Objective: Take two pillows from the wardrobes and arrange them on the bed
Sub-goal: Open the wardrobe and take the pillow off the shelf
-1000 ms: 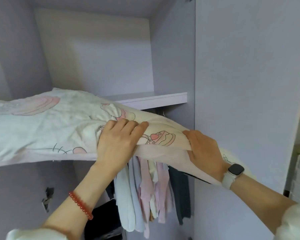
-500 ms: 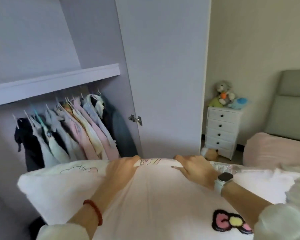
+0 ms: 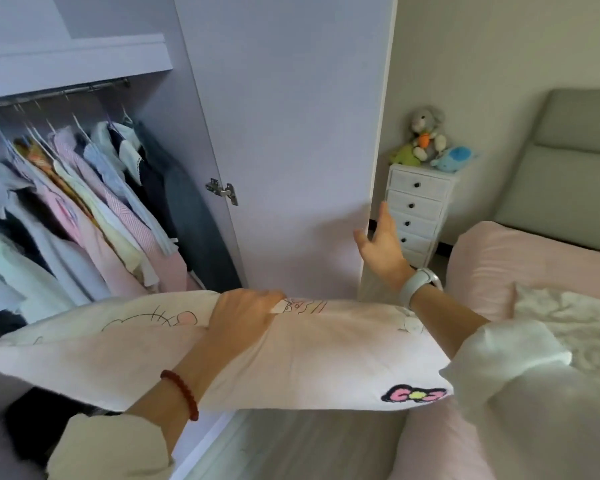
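Wardrobe [image 3: 291,116] — left hand [image 3: 246,317] gripping pillow [image 3: 309,358]

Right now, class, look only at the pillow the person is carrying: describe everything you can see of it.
The pillow is long, soft and pale pink-white, in a fabric case printed with faint cartoon line drawings and a pink bow with a yellow centre near its right corner. It is held roughly level in front of the open wardrobe, sagging slightly. The left hand grips its upper edge, bunching the cloth. The right forearm lies across its right end, while the right hand is lifted clear, fingers spread.
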Available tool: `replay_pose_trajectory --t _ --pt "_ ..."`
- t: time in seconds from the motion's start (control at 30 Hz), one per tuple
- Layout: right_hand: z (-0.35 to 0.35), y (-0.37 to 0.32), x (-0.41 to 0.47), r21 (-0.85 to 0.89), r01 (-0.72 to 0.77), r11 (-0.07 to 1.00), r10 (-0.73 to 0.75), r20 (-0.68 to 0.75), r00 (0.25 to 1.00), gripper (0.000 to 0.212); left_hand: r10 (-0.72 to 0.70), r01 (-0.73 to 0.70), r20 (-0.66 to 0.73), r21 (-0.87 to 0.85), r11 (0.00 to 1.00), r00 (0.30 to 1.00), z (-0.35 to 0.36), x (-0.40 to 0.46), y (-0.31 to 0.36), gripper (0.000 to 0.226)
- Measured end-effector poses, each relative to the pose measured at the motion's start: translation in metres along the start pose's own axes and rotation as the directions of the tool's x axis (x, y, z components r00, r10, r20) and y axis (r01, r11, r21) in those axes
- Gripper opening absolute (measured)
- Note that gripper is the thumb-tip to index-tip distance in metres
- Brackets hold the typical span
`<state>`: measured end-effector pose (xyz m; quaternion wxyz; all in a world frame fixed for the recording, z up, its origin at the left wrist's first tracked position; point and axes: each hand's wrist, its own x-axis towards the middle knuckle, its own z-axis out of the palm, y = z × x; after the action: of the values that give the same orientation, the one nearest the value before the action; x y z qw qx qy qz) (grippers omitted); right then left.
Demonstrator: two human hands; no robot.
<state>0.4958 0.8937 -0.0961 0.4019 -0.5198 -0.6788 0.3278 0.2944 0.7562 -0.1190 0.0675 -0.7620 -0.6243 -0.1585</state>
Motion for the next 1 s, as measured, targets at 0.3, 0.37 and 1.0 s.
replay_pose_trajectory --t 0.3,0.37,1.0 --pt "0.038 -0.007 0.019 0.131 -0.005 0.991 0.029 -0.178 0.984 0.078 0.032 -0.027 -0.030 0.145 0.989 0.999 0.000 -0.017 -0.017 0.022" --pt "0.050 -0.007 -0.006 0.142 0.080 0.987 -0.052 -0.190 0.980 0.079 0.016 -0.012 -0.024 0.170 0.985 1.000 -0.003 -0.028 -0.019 0.026" --pt "0.118 -0.019 -0.146 -0.179 0.495 0.850 -0.009 0.935 0.354 0.061 -0.500 0.500 -0.085 -0.021 0.866 0.862 -0.002 -0.181 -0.011 0.014"
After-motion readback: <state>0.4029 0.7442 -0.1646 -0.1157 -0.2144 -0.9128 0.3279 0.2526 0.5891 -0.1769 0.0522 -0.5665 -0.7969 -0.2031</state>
